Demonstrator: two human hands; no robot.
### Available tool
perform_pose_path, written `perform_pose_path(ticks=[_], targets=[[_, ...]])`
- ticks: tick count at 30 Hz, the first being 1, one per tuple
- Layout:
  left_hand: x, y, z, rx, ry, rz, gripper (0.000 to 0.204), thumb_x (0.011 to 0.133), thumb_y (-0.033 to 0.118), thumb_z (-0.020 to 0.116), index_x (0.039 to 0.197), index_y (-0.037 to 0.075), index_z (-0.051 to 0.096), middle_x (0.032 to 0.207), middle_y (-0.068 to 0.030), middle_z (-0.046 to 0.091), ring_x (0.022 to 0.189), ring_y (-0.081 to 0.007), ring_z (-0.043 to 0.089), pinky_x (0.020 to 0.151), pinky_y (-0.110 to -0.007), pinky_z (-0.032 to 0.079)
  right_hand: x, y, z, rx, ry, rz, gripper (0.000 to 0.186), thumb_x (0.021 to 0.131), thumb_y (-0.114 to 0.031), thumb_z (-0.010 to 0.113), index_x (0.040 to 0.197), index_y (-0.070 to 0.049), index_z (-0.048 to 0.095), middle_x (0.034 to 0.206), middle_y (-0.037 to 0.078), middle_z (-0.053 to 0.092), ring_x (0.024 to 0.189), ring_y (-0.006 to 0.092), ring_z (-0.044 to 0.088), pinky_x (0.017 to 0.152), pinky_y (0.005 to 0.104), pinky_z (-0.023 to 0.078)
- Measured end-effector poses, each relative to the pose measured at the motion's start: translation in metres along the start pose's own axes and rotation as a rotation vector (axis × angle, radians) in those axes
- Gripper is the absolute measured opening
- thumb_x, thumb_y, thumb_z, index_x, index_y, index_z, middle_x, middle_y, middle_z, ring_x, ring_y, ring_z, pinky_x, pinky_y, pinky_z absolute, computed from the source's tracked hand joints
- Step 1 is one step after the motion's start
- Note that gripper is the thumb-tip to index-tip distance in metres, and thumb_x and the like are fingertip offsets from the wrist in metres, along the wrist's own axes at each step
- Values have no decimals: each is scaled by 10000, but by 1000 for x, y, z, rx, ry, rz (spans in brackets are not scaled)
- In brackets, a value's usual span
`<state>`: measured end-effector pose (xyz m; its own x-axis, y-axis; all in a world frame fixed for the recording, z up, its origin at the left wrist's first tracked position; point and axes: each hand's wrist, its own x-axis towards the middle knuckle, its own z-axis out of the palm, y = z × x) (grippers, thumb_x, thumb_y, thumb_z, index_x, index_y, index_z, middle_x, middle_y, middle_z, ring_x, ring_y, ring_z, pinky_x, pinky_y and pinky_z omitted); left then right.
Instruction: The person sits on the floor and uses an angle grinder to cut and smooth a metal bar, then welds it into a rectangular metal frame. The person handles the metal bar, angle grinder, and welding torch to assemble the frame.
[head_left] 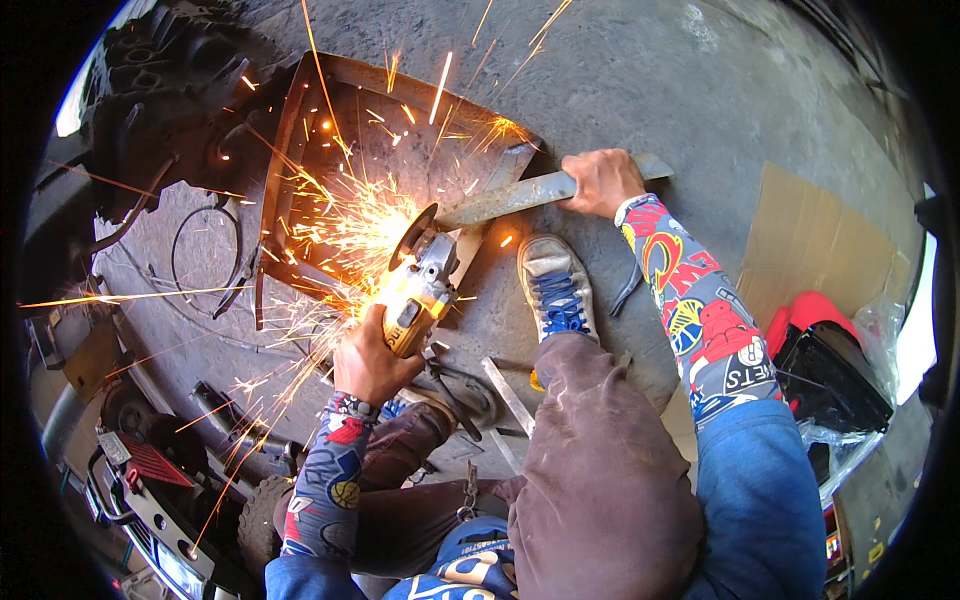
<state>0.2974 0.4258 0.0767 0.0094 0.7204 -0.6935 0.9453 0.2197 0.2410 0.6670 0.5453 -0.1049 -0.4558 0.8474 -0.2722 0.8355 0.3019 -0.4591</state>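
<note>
My left hand (372, 358) is wrapped round the yellow body of an angle grinder (418, 300). The grinder's dark disc (413, 236) meets the left end of a flat grey metal bar (520, 197), and a dense spray of orange sparks flies from there, mostly left and down. My right hand (603, 182) grips the bar near its other end, which sticks out past my fingers. Beneath the bar lies a shallow rusty metal tray (345, 75) with raised edges. The exact contact point is hidden by glare.
My shoe (556, 285) stands close to the tray. A loose metal strip (508, 394) lies by my knee. Dark machine parts (150, 110) crowd the upper left; a cable (178, 240) loops below them. Flat cardboard (810, 235) and a red and black object (830, 360) lie right.
</note>
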Motion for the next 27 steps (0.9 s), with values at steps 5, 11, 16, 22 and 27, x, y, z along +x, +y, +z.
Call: perform_pose_path(ticks=[5,11,16,22,27], targets=[[0,1,-2,-7,-35,-27,635,674,325,861,1201,65,620,905,-249,736,853,-446,725,782,-524,583,0,0,-1,17,7,-22,364,781,-484,795,822,-136,699,817,131,740,804,361,741,718,493,590],[-2,3,-4,-13,-5,-23,637,676,328,862,1208,73,620,921,-251,739,870,-446,730,787,-525,586,0,-2,-1,15,29,-16,379,780,-495,793,800,-127,700,808,136,738,791,369,737,709,493,590],[-2,1,-5,2,-58,-56,647,676,327,861,1219,75,617,931,-249,740,883,-442,731,795,-523,586,0,-3,-3,14,45,-23,355,755,-432,808,770,-108,665,783,140,717,770,370,724,687,491,576],[-4,3,-5,-36,-25,-42,636,670,311,858,1207,71,616,945,-253,739,904,-438,730,803,-518,587,0,-2,-3,4,5,-6,332,789,-450,783,807,-128,703,822,135,742,800,367,739,722,493,593],[-2,4,-5,-3,-36,-52,638,667,307,857,1204,64,613,943,-253,738,899,-441,728,801,-516,586,0,-1,-2,-21,-6,-4,327,778,-433,793,812,-123,697,831,137,742,806,368,738,727,494,594]])
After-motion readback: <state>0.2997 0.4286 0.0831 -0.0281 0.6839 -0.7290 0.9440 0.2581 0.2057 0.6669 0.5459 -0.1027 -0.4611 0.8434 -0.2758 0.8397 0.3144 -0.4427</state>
